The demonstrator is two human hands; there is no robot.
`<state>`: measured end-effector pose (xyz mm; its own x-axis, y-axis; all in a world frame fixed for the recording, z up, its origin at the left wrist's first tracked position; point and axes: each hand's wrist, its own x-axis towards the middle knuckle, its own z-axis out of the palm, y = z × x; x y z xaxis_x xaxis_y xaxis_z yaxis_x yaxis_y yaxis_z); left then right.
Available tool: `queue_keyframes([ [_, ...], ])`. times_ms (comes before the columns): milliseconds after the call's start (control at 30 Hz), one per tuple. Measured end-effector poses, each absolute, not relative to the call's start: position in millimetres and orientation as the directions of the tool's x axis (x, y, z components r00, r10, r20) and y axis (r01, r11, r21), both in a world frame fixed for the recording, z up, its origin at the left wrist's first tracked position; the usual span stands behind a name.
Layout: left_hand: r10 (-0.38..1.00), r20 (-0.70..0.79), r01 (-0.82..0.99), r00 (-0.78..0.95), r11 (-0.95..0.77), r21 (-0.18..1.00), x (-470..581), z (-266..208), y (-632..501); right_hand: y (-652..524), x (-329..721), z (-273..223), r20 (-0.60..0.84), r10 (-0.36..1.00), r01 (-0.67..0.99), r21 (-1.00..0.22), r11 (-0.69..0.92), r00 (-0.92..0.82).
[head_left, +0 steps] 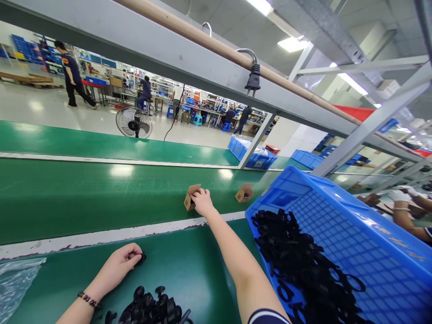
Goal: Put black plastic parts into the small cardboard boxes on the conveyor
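Above the near green worktop, my left hand (122,262) is closed, with thumb and fingers pinching a small black part (143,257). Farther off, my right hand (203,202) reaches over the conveyor belt to a small open cardboard box (189,202). Its fingers are curled at the box's mouth, the tips hidden inside, so what they hold does not show. A pile of small black plastic parts (151,308) with round, disc-like ends lies below my left hand. To the right of my forearm, a blue plastic crate (337,193) holds many black ring-shaped parts (300,256).
A second open cardboard box (244,193) stands on the green belt (84,193). A clear plastic bag (16,283) lies at left. A fan (134,123), a hanging plug (253,77) and a metal frame are beyond. A co-worker's gloved hand (400,196) shows at right.
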<state>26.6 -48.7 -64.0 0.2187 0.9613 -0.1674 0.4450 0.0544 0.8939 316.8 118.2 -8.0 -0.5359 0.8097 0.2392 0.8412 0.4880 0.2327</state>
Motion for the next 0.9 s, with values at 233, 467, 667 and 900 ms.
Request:
queue_keyframes([
  [233,0.966,-0.146,0.42,0.212,0.045,0.907,27,-62,-51,103,277,-22,0.277,0.862,0.905,0.151,0.397,-0.425],
  [467,0.988,-0.072,0.417,0.136,0.008,0.909,25,-62,-49,56,270,-47,0.539,0.838,0.94,-0.237,0.244,-0.082],
  [667,0.998,-0.042,0.413,0.036,0.024,0.911,37,-42,-50,27,278,-64,0.54,0.839,0.82,-0.508,0.264,0.065],
  [900,0.903,0.43,0.648,-0.006,-0.324,0.689,100,18,33,40,279,-68,0.573,0.818,0.811,-0.5,0.304,0.046],
])
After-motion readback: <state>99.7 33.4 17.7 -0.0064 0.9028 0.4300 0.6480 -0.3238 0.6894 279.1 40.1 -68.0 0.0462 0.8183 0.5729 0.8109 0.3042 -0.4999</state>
